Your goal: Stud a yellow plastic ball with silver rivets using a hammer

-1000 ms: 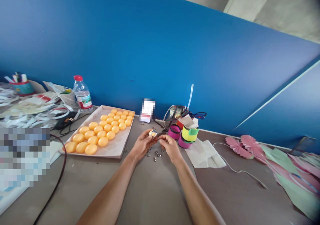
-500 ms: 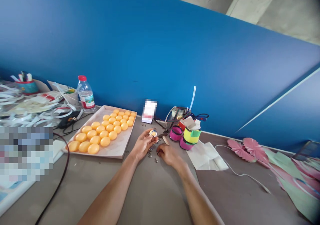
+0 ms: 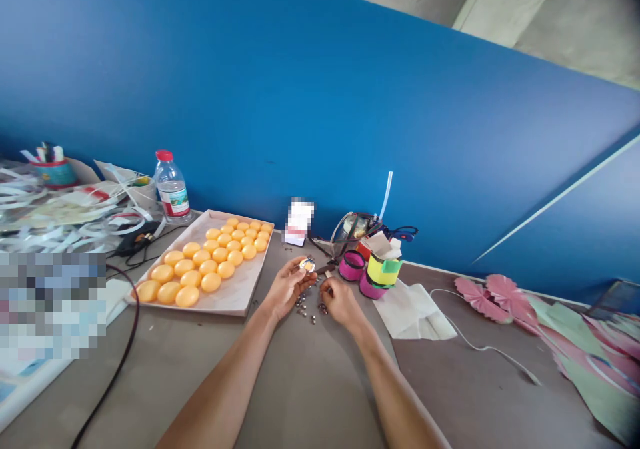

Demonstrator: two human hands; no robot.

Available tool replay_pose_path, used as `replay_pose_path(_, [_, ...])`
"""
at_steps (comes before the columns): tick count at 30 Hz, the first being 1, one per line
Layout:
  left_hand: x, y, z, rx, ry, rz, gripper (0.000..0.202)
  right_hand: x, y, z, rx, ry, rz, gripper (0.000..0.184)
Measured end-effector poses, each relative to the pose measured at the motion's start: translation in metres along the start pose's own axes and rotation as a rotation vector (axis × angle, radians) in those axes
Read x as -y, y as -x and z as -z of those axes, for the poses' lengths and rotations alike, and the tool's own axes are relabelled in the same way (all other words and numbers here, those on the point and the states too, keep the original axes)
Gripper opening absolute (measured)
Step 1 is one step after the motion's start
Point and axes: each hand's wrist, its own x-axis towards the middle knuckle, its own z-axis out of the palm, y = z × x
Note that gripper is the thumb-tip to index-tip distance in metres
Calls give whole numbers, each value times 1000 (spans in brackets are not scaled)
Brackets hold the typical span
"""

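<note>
My left hand (image 3: pixel 287 288) is closed on a small round disc (image 3: pixel 307 265), silvery at the rim and orange in the middle, held up between thumb and fingers. Just right of it, my right hand (image 3: pixel 340 300) rests low over the table with its fingers curled together. Whatever is between those fingertips is too small to make out. Small shiny metal pieces (image 3: pixel 301 307) lie scattered on the table between the hands. A dark, slim object (image 3: pixel 325 270) lies just beyond the right hand.
On the left, a shallow tray (image 3: pixel 235 306) holds several orange balls, with a water bottle (image 3: pixel 173 192) behind it. Purple and yellow rings (image 3: pixel 383 270) stand right of my hands beside a white sheet (image 3: pixel 417 312). A blue partition (image 3: pixel 300 102) rises behind the table.
My right hand has shifted slightly right and away from the left hand, its fingers still curled. The left hand holds the disc in almost the same place.
</note>
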Motion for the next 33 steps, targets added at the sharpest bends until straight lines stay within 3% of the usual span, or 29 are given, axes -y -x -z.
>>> replay_pose_path(4, [0,0,0,3,-1,-4,39,-3,-4,-2,-120,-374,-146,4])
replay_pose_path(7, [0,0,-1,6,-14,-2,39,-2,-6,-4,-146,-754,-196,13])
replay_pose_path(10, [-1,2,-4,16,-34,2,39,5,-5,-3,-99,-1024,-210,19])
replay_pose_path(13, [-1,3,-7,46,-59,24,41,14,-3,1,-12,-1153,-207,17])
replay_pose_path(16, [-2,5,-9,64,-76,40,41,19,-2,2,3,-1162,-206,18])
replay_pose_path(24, [-3,7,-14,55,-91,47,40,14,-4,-8,-184,-943,-208,17])
replay_pose_path(33, [4,4,-7,97,-146,-4,38,13,-3,-9,-167,-927,-209,15])
